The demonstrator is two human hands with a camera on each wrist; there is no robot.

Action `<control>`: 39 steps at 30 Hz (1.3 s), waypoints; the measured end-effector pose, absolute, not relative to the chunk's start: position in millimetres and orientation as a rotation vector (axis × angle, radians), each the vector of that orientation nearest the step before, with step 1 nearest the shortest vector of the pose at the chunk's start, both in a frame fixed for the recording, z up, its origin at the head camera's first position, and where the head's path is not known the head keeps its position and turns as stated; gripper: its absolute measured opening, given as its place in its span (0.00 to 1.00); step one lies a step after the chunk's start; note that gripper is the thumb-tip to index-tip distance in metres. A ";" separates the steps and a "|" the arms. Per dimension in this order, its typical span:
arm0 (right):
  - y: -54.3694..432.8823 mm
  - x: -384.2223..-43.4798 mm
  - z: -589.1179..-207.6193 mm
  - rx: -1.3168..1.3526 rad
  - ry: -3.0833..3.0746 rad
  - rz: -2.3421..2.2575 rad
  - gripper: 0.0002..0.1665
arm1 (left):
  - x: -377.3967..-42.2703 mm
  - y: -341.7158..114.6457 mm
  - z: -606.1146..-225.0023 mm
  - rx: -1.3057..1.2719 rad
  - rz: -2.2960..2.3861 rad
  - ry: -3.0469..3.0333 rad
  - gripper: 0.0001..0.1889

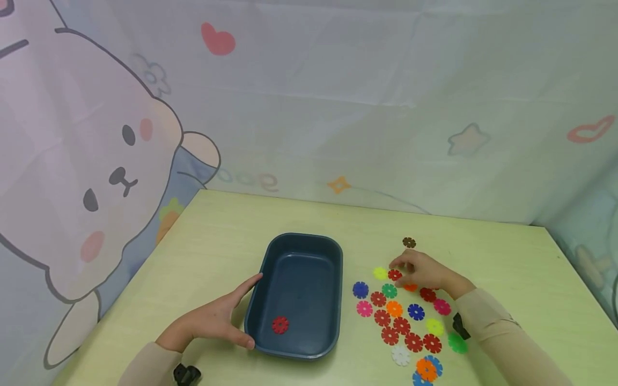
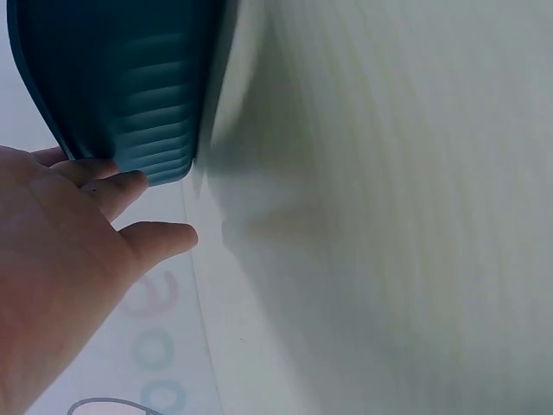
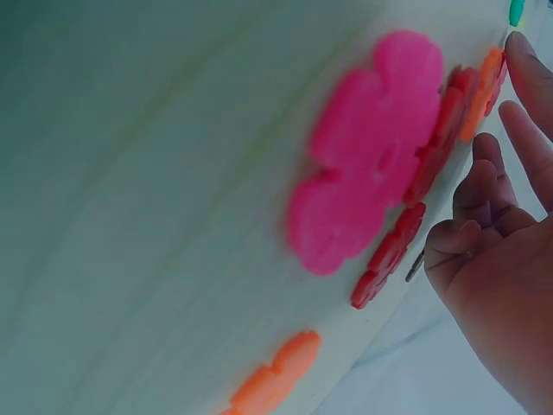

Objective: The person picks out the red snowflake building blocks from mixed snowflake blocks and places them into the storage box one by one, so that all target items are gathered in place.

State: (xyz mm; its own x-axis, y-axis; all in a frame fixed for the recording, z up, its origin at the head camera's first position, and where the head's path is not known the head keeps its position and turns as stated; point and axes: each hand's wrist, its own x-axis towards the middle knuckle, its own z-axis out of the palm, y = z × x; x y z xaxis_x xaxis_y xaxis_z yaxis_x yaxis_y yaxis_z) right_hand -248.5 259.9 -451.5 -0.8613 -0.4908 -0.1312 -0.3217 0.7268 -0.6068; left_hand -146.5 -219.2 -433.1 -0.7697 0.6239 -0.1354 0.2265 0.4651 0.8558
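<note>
A dark blue rectangular tray stands on the table with one red flower-shaped disc lying in its near left part. My left hand rests against the tray's left side, fingers and thumb spread along the wall and near corner. In the left wrist view, fingers touch the tray's edge while one digit stands apart from it. My right hand is over the scattered discs, thumb and forefinger apart on either side of a red disc. In the right wrist view, its other fingers are partly bent.
Several flower discs lie right of the tray, among them a blue one, a pink one and a white one. A brown disc lies farther back. A printed cloth hangs behind the table.
</note>
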 end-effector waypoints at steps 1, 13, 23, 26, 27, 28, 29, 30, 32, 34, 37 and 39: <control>260.4 -248.7 -452.1 -0.632 2.645 -0.853 0.22 | -146.5 -219.0 -433.0 0.709 1.242 2.281 0.64; 259.8 -249.9 -452.5 -0.605 2.632 -0.851 0.20 | -147.9 -217.6 -433.1 0.704 1.232 2.283 0.64; 256.2 -252.3 -451.6 -0.562 2.617 -0.839 0.17 | -147.3 -217.6 -432.0 0.719 1.245 2.269 0.64; 255.6 -252.0 -449.8 -0.560 2.603 -0.864 0.16 | -147.2 -217.6 -431.9 0.713 1.247 2.268 0.64; 255.7 -251.8 -449.2 -0.560 2.603 -0.863 0.16 | -147.3 -217.6 -432.0 0.711 1.247 2.267 0.64; 255.6 -251.4 -448.4 -0.563 2.604 -0.863 0.16 | -147.4 -217.6 -432.1 0.709 1.248 2.267 0.64; 255.7 -251.1 -447.7 -0.575 2.605 -0.859 0.16 | -147.5 -217.6 -432.3 0.708 1.248 2.267 0.64; 255.7 -250.6 -447.0 -0.584 2.608 -0.855 0.16 | -147.5 -217.7 -432.4 0.708 1.247 2.269 0.64; 255.7 -250.0 -446.4 -0.592 2.615 -0.846 0.16 | -147.3 -217.7 -432.6 0.710 1.247 2.272 0.64; 256.1 -249.7 -446.6 -0.615 2.617 -0.841 0.16 | -147.2 -217.8 -432.7 0.712 1.249 2.272 0.64; 257.4 -250.3 -448.0 -0.628 2.609 -0.852 0.16 | -147.1 -218.0 -432.7 0.714 1.256 2.268 0.64; 258.7 -251.1 -449.2 -0.648 2.598 -0.867 0.16 | -147.2 -218.0 -432.8 0.713 1.260 2.262 0.64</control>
